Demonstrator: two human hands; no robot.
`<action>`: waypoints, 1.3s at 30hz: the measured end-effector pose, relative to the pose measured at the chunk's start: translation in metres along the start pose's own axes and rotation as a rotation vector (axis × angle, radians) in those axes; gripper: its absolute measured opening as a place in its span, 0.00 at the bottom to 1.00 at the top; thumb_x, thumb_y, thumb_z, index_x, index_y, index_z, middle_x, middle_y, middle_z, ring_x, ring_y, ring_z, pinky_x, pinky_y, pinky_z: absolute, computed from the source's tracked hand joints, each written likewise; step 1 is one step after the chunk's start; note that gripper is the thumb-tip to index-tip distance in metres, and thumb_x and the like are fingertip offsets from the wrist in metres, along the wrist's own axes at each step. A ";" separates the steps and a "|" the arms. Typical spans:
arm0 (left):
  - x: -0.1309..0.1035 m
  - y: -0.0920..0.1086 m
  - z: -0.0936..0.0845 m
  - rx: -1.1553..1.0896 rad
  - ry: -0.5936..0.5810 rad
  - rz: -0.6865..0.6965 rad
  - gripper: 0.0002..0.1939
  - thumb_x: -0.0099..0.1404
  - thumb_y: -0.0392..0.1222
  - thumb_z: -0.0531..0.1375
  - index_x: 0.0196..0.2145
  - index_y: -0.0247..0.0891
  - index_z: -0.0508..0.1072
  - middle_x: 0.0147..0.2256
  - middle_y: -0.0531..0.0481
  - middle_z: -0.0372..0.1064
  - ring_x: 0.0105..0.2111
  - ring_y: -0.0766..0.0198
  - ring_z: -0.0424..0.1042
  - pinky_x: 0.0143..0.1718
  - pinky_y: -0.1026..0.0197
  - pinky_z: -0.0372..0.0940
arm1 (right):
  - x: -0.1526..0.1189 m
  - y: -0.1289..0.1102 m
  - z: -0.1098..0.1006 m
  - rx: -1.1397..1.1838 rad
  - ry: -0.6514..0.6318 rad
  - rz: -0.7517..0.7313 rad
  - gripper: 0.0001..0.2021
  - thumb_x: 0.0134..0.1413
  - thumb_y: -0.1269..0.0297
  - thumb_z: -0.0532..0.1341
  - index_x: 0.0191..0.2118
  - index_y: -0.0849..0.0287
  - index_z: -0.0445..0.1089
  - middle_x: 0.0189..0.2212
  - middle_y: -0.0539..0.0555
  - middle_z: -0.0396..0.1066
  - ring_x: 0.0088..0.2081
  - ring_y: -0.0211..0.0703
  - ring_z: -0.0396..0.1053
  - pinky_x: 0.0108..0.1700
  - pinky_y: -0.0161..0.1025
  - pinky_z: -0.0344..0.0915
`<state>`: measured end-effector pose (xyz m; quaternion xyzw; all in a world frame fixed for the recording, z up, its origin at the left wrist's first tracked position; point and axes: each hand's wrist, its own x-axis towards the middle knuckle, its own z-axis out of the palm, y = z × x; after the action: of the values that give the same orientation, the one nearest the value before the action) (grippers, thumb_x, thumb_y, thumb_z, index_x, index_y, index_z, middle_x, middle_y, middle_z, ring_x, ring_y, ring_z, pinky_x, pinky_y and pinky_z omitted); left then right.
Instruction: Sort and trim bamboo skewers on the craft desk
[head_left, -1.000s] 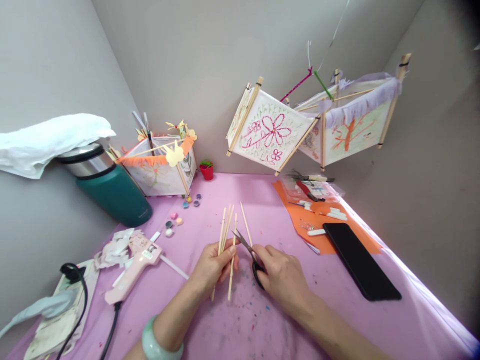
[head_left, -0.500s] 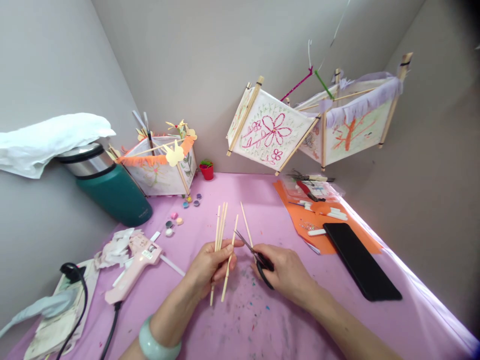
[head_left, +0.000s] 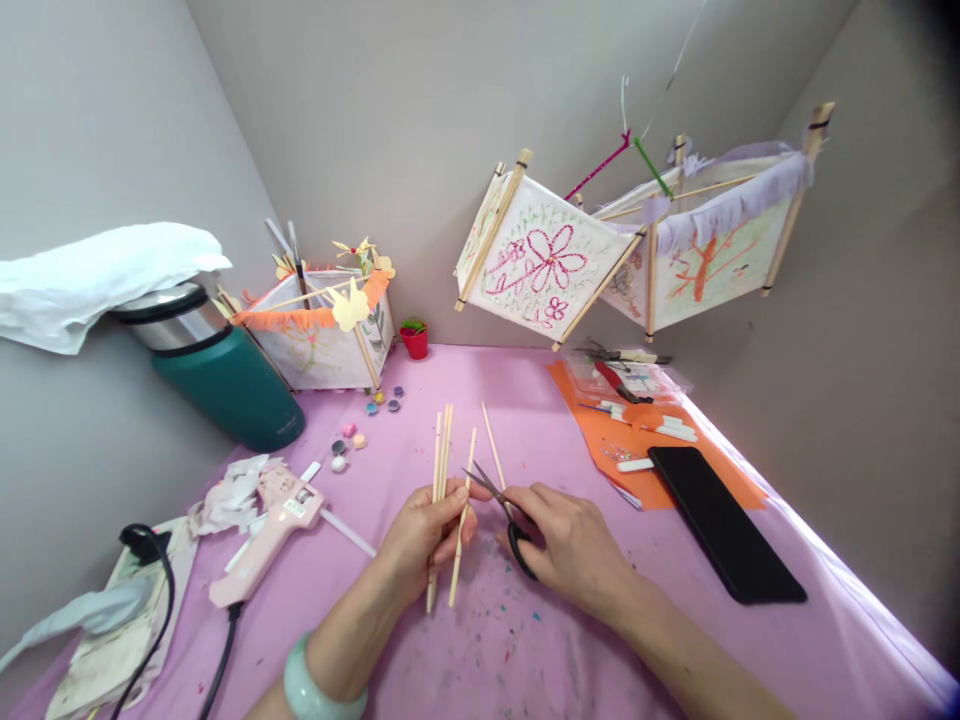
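Several thin wooden sticks (head_left: 442,460) are gripped in my left hand (head_left: 427,530). One of them, a separate stick (head_left: 459,560), stands apart from the bundle between thumb and fingers. In my right hand (head_left: 566,540) is a pair of black-handled scissors (head_left: 519,545), my fingers closed round the handles. The blades are parted, and their tips reach the separate stick just above my left fingertips. Another stick (head_left: 491,440) lies on the table behind the scissors.
A pink glue gun (head_left: 277,535) and a leaning teal bottle (head_left: 232,380) are on the left, with a painted lantern (head_left: 322,350) behind. Paint pots (head_left: 349,430) lie nearby. Orange paper (head_left: 600,440) and a black phone (head_left: 724,525) are on the right. Lanterns (head_left: 551,260) hang above the table.
The scissors' blades have opened wider and the handles have turned a little. My left hand and its sticks have shifted slightly to the right.
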<state>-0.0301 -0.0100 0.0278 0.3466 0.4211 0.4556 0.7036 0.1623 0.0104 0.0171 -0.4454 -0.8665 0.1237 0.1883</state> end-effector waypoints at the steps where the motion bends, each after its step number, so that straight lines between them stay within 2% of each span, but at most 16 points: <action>1: 0.000 0.000 0.000 -0.005 -0.004 -0.003 0.14 0.61 0.47 0.56 0.37 0.33 0.70 0.17 0.57 0.62 0.09 0.78 0.43 0.09 0.71 0.38 | 0.000 0.000 0.000 -0.009 0.000 0.001 0.13 0.52 0.65 0.57 0.45 0.54 0.66 0.29 0.50 0.68 0.29 0.40 0.64 0.32 0.35 0.53; 7: 0.002 -0.001 -0.001 0.004 -0.007 0.006 0.14 0.61 0.47 0.56 0.37 0.33 0.70 0.17 0.57 0.62 0.09 0.79 0.42 0.09 0.72 0.38 | 0.000 0.000 0.004 0.006 0.008 0.036 0.11 0.52 0.66 0.56 0.43 0.54 0.68 0.29 0.50 0.69 0.30 0.39 0.66 0.32 0.34 0.53; 12: 0.002 -0.001 -0.006 -0.010 -0.014 -0.027 0.14 0.61 0.46 0.56 0.39 0.33 0.71 0.16 0.58 0.59 0.09 0.78 0.40 0.08 0.71 0.36 | 0.003 -0.002 -0.002 0.211 -0.055 0.074 0.08 0.51 0.64 0.58 0.39 0.55 0.70 0.25 0.47 0.69 0.26 0.36 0.63 0.29 0.32 0.53; 17: 0.002 -0.001 -0.008 -0.081 -0.027 -0.052 0.14 0.60 0.45 0.58 0.40 0.32 0.71 0.16 0.59 0.58 0.09 0.78 0.41 0.08 0.71 0.37 | 0.003 -0.004 -0.007 0.392 -0.156 0.155 0.10 0.51 0.58 0.59 0.38 0.56 0.70 0.18 0.44 0.63 0.21 0.34 0.58 0.25 0.31 0.51; 23: 0.002 -0.002 -0.001 0.012 0.022 0.004 0.15 0.61 0.47 0.57 0.40 0.33 0.70 0.17 0.59 0.59 0.09 0.79 0.42 0.09 0.70 0.36 | -0.001 -0.009 0.000 0.132 0.004 0.170 0.07 0.51 0.63 0.57 0.36 0.55 0.70 0.24 0.48 0.70 0.25 0.37 0.65 0.28 0.33 0.52; 32: 0.001 -0.002 0.004 0.048 0.027 -0.002 0.17 0.60 0.50 0.58 0.40 0.33 0.69 0.16 0.60 0.59 0.10 0.79 0.41 0.09 0.71 0.35 | -0.002 -0.009 0.005 -0.046 0.044 0.136 0.09 0.48 0.69 0.56 0.37 0.56 0.68 0.28 0.51 0.72 0.30 0.40 0.69 0.30 0.33 0.52; 35: 0.002 -0.003 0.003 0.029 0.017 0.002 0.17 0.60 0.49 0.57 0.40 0.33 0.70 0.17 0.59 0.59 0.09 0.79 0.41 0.09 0.71 0.36 | -0.002 -0.010 0.007 -0.045 0.050 0.131 0.07 0.48 0.70 0.55 0.34 0.56 0.68 0.26 0.51 0.72 0.28 0.40 0.68 0.29 0.33 0.51; 39: 0.003 -0.005 -0.001 -0.029 -0.008 -0.004 0.16 0.61 0.48 0.57 0.41 0.33 0.70 0.18 0.59 0.59 0.09 0.80 0.41 0.09 0.71 0.37 | -0.001 -0.011 0.008 0.089 0.043 0.147 0.05 0.50 0.66 0.55 0.32 0.56 0.67 0.22 0.48 0.69 0.23 0.37 0.64 0.27 0.33 0.50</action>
<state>-0.0286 -0.0088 0.0217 0.3376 0.4123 0.4586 0.7112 0.1512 0.0031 0.0135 -0.5015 -0.8209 0.1660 0.2170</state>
